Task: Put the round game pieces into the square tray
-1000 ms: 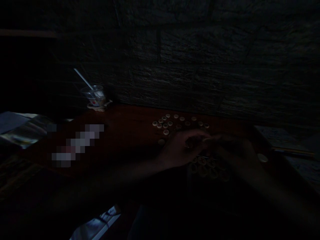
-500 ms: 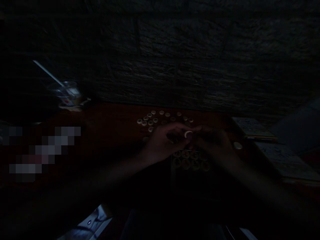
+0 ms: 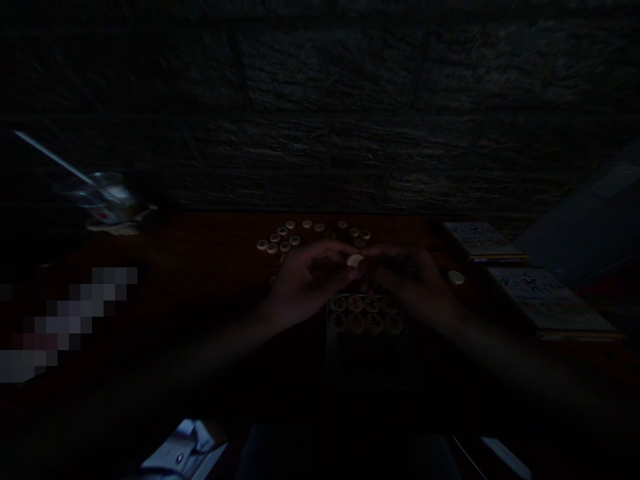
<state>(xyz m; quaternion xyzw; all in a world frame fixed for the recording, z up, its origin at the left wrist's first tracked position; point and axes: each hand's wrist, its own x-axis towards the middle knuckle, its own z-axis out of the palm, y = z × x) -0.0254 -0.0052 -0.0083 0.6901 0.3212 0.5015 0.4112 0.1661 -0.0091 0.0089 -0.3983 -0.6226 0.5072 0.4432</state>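
Note:
The scene is very dark. My left hand (image 3: 305, 283) and my right hand (image 3: 407, 273) meet over a dark red table (image 3: 200, 267), fingers curled round one pale round game piece (image 3: 355, 261) pinched between them. Just below the hands, several round pieces (image 3: 365, 313) lie in neat rows inside a dark box. Behind the hands a loose scatter of similar pieces (image 3: 300, 235) lies on the table. A single pale piece (image 3: 456, 277) rests to the right of my right hand.
A clear cup with a straw (image 3: 103, 200) stands at the table's far left. Flat printed boards or books (image 3: 530, 287) lie at the right. A rough stone wall (image 3: 320, 120) rises close behind the table. A pale shirt cuff (image 3: 185, 453) shows at the bottom.
The view has swung to the right, so the cup and pieces slid left in the picture. Both hands stay together on the pale piece, which now shows more clearly between the fingertips.

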